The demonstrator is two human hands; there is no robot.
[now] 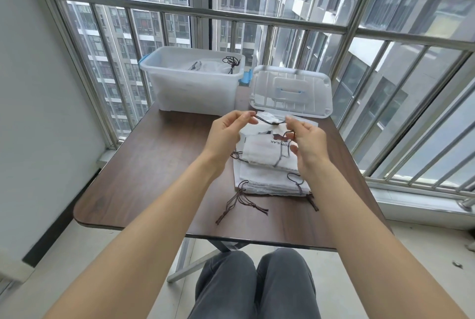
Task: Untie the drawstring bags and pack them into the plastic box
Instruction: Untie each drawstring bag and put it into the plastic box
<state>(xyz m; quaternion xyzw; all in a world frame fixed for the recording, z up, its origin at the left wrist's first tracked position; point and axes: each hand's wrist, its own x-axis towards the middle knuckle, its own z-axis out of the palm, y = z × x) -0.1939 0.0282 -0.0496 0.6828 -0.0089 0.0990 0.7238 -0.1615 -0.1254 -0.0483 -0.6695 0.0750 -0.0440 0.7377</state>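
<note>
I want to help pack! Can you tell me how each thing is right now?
Plastic box: open, bags already inside.
Lid: off, lying beside the box.
Left hand: pinching the dark cord.
Right hand: pinching the cord's other side.
Cord: stretched between the hands, knotted.
Bag stack: on the table, cords trailing.

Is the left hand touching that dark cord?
Touching. The head view shows the left hand pinching one end of the dark cord between fingertips, above the stacked bags.
</note>
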